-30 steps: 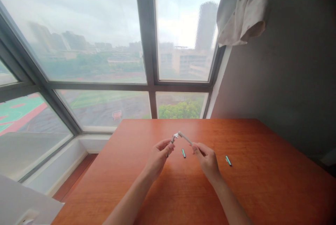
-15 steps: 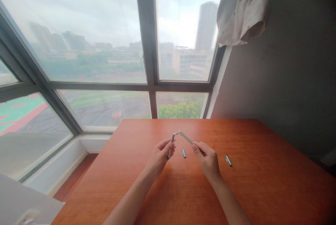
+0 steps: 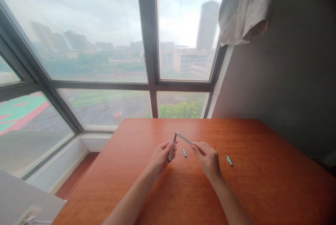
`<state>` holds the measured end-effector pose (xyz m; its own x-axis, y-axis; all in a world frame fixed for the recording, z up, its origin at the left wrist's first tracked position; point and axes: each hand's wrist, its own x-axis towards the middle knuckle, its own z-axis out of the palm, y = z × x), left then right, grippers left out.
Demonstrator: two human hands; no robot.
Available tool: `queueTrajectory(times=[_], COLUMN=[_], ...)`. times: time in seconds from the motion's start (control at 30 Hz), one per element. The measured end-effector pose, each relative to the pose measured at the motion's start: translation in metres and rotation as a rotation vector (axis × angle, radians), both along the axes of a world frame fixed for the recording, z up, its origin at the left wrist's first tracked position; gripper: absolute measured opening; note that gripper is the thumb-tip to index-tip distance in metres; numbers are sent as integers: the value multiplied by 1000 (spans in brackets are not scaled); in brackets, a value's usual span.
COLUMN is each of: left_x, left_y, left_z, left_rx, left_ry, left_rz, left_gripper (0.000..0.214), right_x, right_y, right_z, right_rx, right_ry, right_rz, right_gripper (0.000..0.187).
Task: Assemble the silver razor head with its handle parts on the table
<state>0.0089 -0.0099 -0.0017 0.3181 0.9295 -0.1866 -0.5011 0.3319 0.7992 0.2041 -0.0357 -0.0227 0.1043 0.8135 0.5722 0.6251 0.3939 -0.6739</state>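
Observation:
My left hand [image 3: 159,155] is closed around a slim grey handle [image 3: 171,153] with a narrow dark neck, held nearly upright over the table. In my right hand [image 3: 209,157], the thumb and fingers pinch a long pale grey stick [image 3: 185,139], which slants up to the left. Its far end is at the tip of the neck; whether they touch or only overlap, I cannot tell. A small teal and dark bar [image 3: 184,153] lies on the table between my hands. Another teal and dark bar [image 3: 229,161] lies right of my right hand.
The reddish-brown wooden table [image 3: 252,190] extends beneath both arms. Large windows [image 3: 99,60] with grey frames stand behind it. A pale shirt [image 3: 244,11] hangs at the upper right before a dark wall [image 3: 294,78]. A white socket with a plug [image 3: 30,216] is at the lower left.
The handle in my left hand has turned, so its neck points more straight up. The pale stick's tip has dropped slightly and moved left. The bars lie where they were.

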Motion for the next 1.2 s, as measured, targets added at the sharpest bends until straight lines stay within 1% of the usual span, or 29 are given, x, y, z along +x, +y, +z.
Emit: queueTrajectory(times=[0.1, 0.2, 0.3, 0.37, 0.5, 0.67, 0.8, 0.97, 1.07, 1.2], left_x=[-2, -3, -2, -1, 0, -5, -8, -6, -6, -7], left_y=[3, 3, 1, -1, -2, 1, 2, 1, 1, 3], left_z=[-1, -1, -2, -2, -3, -1, 1, -1, -3, -3], left_rx=[-12, -7, -14, -2, 36, -15, -15, 19, 50, 62], left_ry=[-35, -31, 12, 44, 69, 21, 18, 60, 103, 136], left_rz=[27, 40, 5, -39, -77, -41, -45, -73, -96, -94], left_gripper=[34, 35, 36, 37, 35, 32, 32, 35, 37, 38], right_x=[2, 1, -1, -2, 0, 4, 4, 5, 7, 10], right_y=[1, 0, 0, 0, 2, 1, 0, 1, 2, 2], right_z=[0, 0, -1, -3, -7, -4, 0, 0, -1, 0], right_rx=[25, 44, 46, 58, 80, 97, 98, 95, 83, 59], right_ry=[5, 16, -17, -42, -85, -106, -67, -65, -71, -62], right_rz=[-38, -17, 37, 48, -1, -49, -37, 29, 28, 15], right_gripper=[26, 26, 25, 23, 21, 21, 24, 22, 21, 20])
